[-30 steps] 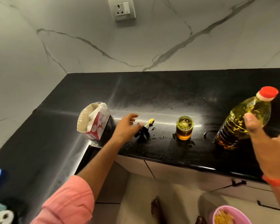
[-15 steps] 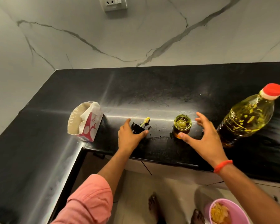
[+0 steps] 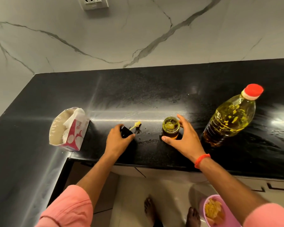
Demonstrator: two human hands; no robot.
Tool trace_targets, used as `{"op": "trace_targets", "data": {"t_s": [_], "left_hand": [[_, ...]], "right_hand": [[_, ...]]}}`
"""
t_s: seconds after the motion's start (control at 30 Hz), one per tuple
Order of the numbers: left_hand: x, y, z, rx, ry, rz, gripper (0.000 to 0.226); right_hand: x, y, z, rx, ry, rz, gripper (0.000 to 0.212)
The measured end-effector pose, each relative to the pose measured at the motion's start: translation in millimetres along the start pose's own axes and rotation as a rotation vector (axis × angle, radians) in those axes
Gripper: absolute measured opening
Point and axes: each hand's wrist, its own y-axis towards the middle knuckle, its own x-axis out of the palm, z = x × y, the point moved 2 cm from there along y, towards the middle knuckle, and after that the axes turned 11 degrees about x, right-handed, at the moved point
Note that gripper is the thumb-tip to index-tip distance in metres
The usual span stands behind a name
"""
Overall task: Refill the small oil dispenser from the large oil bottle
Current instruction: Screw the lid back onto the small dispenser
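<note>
A small open glass oil dispenser (image 3: 170,129), holding amber oil, stands on the black counter (image 3: 154,95). My right hand (image 3: 182,138) curls around its right side, thumb in front and fingers behind, touching or nearly touching it. My left hand (image 3: 118,141) grips the dispenser's black cap (image 3: 125,131), which lies on the counter with a thin stem and yellow brush tip (image 3: 137,124) sticking out to the right. The large oil bottle (image 3: 228,118), red cap on, stands upright to the right, untouched.
An open tissue packet (image 3: 69,128) sits left of my left hand near the counter's inner corner. Small oil drips mark the counter between cap and dispenser. A pink bowl (image 3: 215,210) with food is on the floor near bare feet. A wall socket (image 3: 93,2) is above.
My right hand left the large bottle, moved left and closed in around the dispenser. My left hand settled onto the black cap and took hold of it.
</note>
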Motion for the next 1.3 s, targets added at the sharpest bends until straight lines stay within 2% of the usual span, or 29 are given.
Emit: {"op": "trace_targets", "data": {"t_s": [0.23, 0.47, 0.67, 0.97, 1.3], "left_hand": [[-23, 4, 30, 0.124, -0.014, -0.103, 0.065], [-49, 13, 93, 0.33, 0.178, -0.28, 0.071], [-56, 19, 149, 0.555, 0.423, -0.333, 0.066], [-41, 32, 189, 0.724, 0.705, -0.421, 0.063], [8, 36, 212, 0.811, 0.939, -0.595, 0.047]], "right_hand": [[-3, 2, 0, 0.004, 0.018, -0.009, 0.109], [-9, 2, -7, -0.029, 0.011, -0.018, 0.106], [-10, 0, -13, -0.037, 0.01, -0.044, 0.093], [-9, 3, -17, -0.051, 0.047, 0.002, 0.063], [-11, 2, -20, -0.05, 0.087, -0.017, 0.055]]}}
